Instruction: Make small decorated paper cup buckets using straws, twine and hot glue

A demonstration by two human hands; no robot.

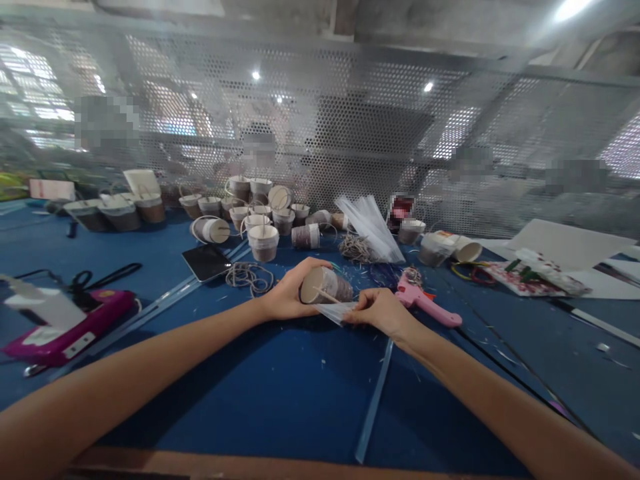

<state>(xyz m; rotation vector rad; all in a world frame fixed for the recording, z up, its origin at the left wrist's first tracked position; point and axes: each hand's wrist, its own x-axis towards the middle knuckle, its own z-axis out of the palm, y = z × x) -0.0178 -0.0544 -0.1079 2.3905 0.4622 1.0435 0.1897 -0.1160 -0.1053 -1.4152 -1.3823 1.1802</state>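
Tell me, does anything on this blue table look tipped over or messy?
Yes. One cup behind the flat black device and another cup farther right lie on their sides, though most grouped there stand upright. Pale scraps litter the table, looking untidy. Nothing looks clearly broken.

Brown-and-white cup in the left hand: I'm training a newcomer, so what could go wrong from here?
The thin, translucent white sheet pinched by the right hand at the cup might wrinkle or tear if pulled hard. The pink plastic glue gun lies close to that hand; if hot, it could burn it.
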